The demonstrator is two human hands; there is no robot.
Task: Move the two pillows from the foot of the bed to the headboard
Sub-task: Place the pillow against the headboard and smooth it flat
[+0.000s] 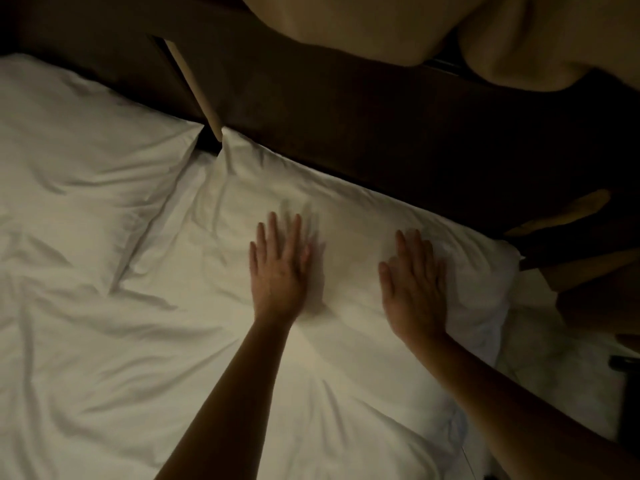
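Two white pillows lie side by side against the dark wooden headboard (363,133). The left pillow (79,161) fills the upper left. The right pillow (353,223) runs from the centre gap to the bed's right edge. My left hand (278,271) lies flat on the right pillow's middle, fingers spread and slightly blurred. My right hand (414,289) also rests flat, palm down, on the same pillow nearer its right end. Neither hand holds anything.
A wrinkled white sheet (104,358) covers the bed below the pillows. Beige curtain or fabric (450,29) hangs above the headboard. A pale vertical strip (197,88) divides the headboard. Dark furniture (588,237) stands off the bed's right side.
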